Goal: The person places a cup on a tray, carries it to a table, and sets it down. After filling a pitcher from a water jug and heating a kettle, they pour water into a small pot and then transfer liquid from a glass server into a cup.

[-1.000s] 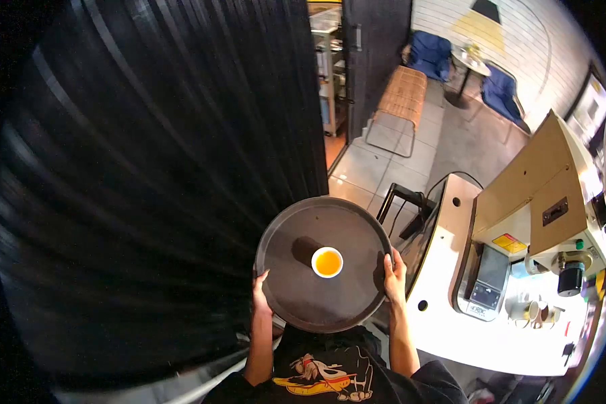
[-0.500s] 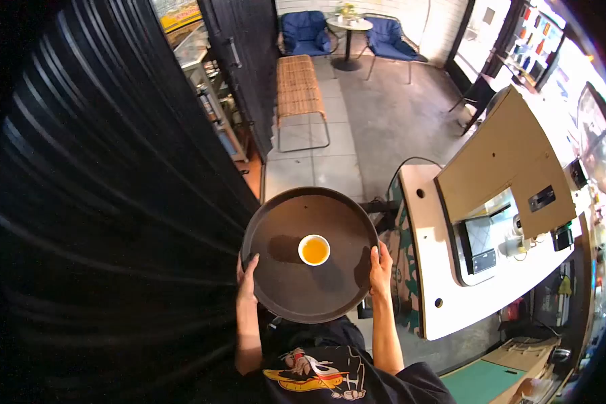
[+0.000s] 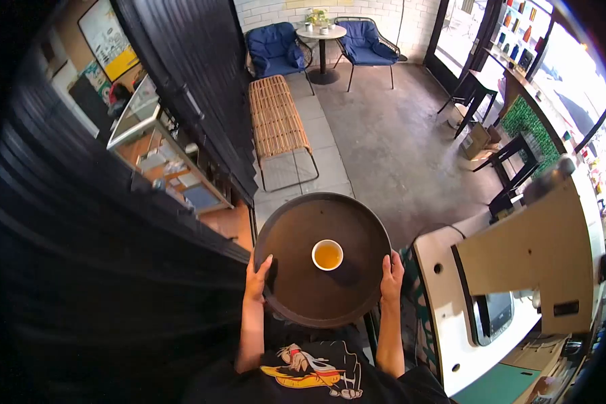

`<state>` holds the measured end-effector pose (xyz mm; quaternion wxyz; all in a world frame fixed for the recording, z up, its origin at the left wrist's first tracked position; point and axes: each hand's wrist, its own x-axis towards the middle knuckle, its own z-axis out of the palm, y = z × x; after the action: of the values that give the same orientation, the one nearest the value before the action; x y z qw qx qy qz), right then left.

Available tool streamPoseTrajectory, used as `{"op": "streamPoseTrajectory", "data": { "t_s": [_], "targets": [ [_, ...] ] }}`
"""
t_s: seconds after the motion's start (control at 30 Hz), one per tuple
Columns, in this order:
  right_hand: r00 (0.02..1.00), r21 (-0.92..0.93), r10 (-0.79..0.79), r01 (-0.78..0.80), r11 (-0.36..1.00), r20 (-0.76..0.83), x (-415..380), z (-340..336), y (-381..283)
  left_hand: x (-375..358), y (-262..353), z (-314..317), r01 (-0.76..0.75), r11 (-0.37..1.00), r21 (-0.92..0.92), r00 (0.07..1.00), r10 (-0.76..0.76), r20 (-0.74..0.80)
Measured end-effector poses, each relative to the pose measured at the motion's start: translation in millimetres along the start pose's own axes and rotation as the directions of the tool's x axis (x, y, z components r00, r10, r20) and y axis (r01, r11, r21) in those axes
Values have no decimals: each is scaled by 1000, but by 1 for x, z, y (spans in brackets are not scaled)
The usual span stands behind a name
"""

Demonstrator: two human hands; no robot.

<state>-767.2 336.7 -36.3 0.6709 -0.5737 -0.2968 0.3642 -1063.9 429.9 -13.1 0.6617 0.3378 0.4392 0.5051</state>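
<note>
A round dark brown serving tray (image 3: pixel 303 296) is held level in front of my body. On it, near the middle, stands a small white cup (image 3: pixel 328 255) with amber liquid inside. My left hand (image 3: pixel 257 277) grips the tray's left rim, thumb on top and fingers hidden beneath. On the opposite rim, my right hand (image 3: pixel 391 275) holds on in the same way. Neither hand touches the cup.
A white counter (image 3: pixel 444 323) with a tan upright panel (image 3: pixel 528 249) stands close on my right. Black corrugated panels (image 3: pixel 135 222) line my left. Ahead are a rattan bench (image 3: pixel 279 118), two blue-cushioned chairs (image 3: pixel 274 50), a small round table (image 3: pixel 321 31) and black stools (image 3: pixel 512 161).
I have moved forward, carrying the tray and cup. The bench and chairs appear nearer, and the counter has slid lower and back on my right. Both hands keep their hold.
</note>
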Motion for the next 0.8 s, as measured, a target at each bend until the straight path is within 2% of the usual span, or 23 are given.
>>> {"op": "streamPoseTrajectory", "data": {
  "t_s": [0.1, 0.2, 0.3, 0.4, 0.47, 0.53, 0.6, 0.67, 0.7, 0.8],
  "targets": [
    [994, -18, -72, 70, 997, -84, 52, 26, 0, 67, 23, 20, 31, 998, 60, 999, -31, 7],
    [989, -21, -46, 44, 999, -143, 100, 40, -2, 123, 41, 46, -24, 988, 152, 1000, 22, 14],
    [981, 10, -26, 29, 1000, -195, 144, 54, -8, 170, 62, 74, 2, 989, 146, 1000, -5, 17],
    [966, -94, -43, 19, 995, -256, 184, 62, -12, 235, 53, 78, 30, 993, 112, 991, -44, 125],
    [948, -88, -83, 58, 994, -307, 210, 68, -8, 272, 52, 91, 65, 994, 92, 982, -80, 170],
    [937, -6, -83, 86, 996, -338, 238, 74, -8, 315, 47, 104, 62, 992, 114, 979, -83, 186],
    [920, -35, -74, 65, 997, -384, 261, 70, 0, 349, 48, 124, 117, 986, 116, 966, -140, 219],
    [893, -67, -139, 122, 990, -428, 292, 72, -2, 385, 54, 153, 157, 983, 96, 940, -179, 289],
    [889, -23, -118, 120, 992, -443, 303, 68, -2, 404, 49, 161, 155, 982, 107, 925, -182, 333],
    [835, -48, -145, 141, 989, -530, 335, 68, -17, 455, 46, 204, 109, 981, 160, 891, -168, 423]
  ]
}}
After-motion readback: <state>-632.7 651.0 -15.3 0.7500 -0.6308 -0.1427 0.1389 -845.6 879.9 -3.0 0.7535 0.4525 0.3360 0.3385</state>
